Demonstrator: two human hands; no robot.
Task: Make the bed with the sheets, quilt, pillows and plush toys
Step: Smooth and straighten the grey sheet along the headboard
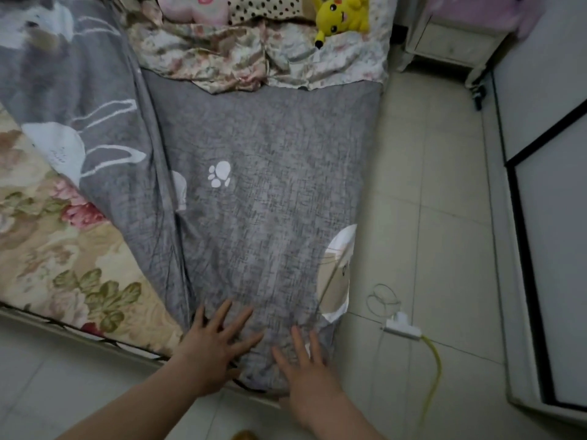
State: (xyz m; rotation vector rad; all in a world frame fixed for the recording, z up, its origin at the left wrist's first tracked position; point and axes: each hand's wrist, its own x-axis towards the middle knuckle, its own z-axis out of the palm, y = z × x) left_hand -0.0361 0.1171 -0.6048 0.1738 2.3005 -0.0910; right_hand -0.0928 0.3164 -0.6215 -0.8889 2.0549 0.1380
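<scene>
Pale square floor tiles (428,173) run beside the bed. A white nightstand (451,42) stands at the far right, a white wardrobe (552,249) along the right, and a yellow cable (433,369) trails from a white plug (400,325).

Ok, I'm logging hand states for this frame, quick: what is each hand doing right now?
Left hand: open, fingers spread flat on the grey quilt.
Right hand: open, fingers straight, resting flat on the same quilt.

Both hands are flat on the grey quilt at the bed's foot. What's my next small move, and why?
Probably slide the left hand toward the bunched fold of the grey quilt and draw it leftward, while the right hand pins the corner: the floral sheet there lies uncovered.
</scene>
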